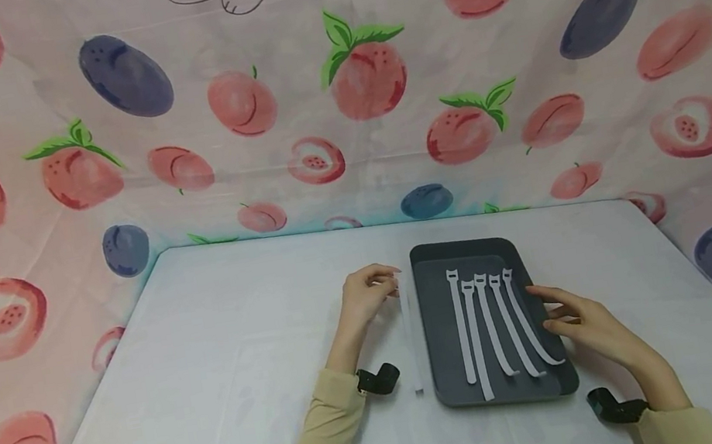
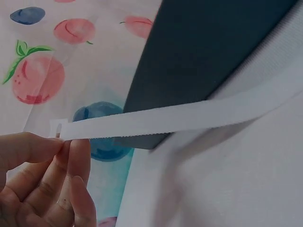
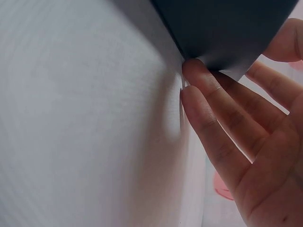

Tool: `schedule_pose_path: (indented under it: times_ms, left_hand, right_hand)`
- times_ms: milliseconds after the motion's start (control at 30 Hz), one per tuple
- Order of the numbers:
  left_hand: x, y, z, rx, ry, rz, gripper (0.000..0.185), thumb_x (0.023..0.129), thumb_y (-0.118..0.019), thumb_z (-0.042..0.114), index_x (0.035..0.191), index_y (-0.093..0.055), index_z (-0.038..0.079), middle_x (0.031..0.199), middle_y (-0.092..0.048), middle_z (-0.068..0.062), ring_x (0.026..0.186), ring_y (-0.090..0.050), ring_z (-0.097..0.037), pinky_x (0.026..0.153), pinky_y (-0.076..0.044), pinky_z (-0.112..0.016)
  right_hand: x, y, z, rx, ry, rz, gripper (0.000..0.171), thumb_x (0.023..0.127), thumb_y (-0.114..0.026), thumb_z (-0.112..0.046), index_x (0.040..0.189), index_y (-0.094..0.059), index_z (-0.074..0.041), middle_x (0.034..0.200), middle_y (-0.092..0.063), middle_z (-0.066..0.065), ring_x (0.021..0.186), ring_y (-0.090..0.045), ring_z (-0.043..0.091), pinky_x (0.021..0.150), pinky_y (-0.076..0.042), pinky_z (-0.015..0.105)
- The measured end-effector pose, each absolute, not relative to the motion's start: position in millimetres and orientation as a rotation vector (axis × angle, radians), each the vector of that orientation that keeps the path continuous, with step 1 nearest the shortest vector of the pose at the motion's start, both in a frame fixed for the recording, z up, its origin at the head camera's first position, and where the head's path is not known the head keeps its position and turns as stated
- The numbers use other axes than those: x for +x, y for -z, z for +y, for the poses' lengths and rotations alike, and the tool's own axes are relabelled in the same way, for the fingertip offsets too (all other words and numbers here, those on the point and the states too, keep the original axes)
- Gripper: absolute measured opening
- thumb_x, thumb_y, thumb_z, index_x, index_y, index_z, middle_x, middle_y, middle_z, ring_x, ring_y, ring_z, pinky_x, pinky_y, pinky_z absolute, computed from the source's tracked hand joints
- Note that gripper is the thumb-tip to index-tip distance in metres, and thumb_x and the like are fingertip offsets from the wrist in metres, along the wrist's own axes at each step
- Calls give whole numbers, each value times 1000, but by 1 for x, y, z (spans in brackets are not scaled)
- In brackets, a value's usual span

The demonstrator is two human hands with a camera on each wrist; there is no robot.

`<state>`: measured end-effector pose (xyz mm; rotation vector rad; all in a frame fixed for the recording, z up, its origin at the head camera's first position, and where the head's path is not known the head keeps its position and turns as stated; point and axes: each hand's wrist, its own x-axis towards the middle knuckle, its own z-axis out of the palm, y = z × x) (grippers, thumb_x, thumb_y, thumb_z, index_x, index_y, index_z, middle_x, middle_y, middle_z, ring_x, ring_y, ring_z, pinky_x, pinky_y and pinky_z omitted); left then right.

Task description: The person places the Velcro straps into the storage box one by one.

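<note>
My left hand pinches the slotted head of a white cable strap between thumb and fingertips, left of the tray. In the left wrist view the strap stretches from the fingertips past the tray's dark side, its far end low by the table. Several similar white straps lie side by side in the dark grey tray, slotted heads toward the back. My right hand touches the tray's right side with extended fingers; in the right wrist view the fingertips rest low against its outer wall.
A white table carries the tray right of its middle. Behind and beside it hangs a fruit-printed cloth. Black wrist cameras sit on both wrists.
</note>
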<state>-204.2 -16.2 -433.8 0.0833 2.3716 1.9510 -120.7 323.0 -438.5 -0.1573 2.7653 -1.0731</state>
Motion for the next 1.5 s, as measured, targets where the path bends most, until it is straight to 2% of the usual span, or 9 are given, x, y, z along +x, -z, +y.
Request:
schedule_pose_path:
  times_ms: [100,200,567,900,1200,1400,1500]
  left_hand:
    - [-202,429,-15,112,-1935,2385,19,84,-64,4,100,-74,6,87,-73,-15,74,-72,-28,63,-50,-26]
    - [-200,424,-15,145,-1924,2393,19,85,-64,4,101,-74,6,87,-73,-15,78,-72,-33,63,-47,-22]
    - [-195,412,-13,214,-1884,2430,17,86,-65,8,101,-74,10,87,-73,-12,78,-71,-31,67,-49,-24]
    - [-189,401,-12,208,-1881,2425,17,88,-64,8,101,-74,13,88,-73,-11,85,-69,-38,69,-48,-24]
    - [-185,396,-11,241,-1851,2468,17,88,-64,7,99,-75,13,86,-73,-10,74,-70,-24,67,-48,-24]
    - [-182,391,-11,267,-1859,2462,17,88,-64,8,100,-74,12,86,-73,-11,80,-70,-32,68,-48,-24]
    - [-180,387,-12,281,-1864,2465,16,88,-64,8,100,-74,13,85,-73,-10,78,-70,-30,69,-48,-25]
  right_hand:
    - [-121,439,323,-156,1072,2765,58,94,-59,-24,147,-39,-18,145,-45,22,112,-59,39,84,-49,58]
    - [-121,439,323,-156,1073,2766,58,94,-60,-24,147,-39,-18,144,-45,22,112,-59,39,84,-49,58]
    - [-121,438,322,-154,1071,2768,58,94,-59,-23,147,-38,-17,145,-44,23,113,-58,40,85,-48,60]
    - [-121,437,322,-167,1078,2768,58,94,-59,-23,147,-38,-16,146,-43,23,112,-59,40,85,-48,60]
    - [-120,439,322,-155,1079,2764,58,94,-59,-23,148,-38,-17,145,-43,23,114,-58,41,86,-48,61]
    - [-120,439,322,-148,1070,2766,58,94,-58,-24,148,-38,-17,145,-43,24,115,-57,42,87,-46,63]
    - [-120,439,322,-152,1072,2770,57,94,-58,-24,147,-38,-17,143,-45,25,114,-58,42,87,-47,63]
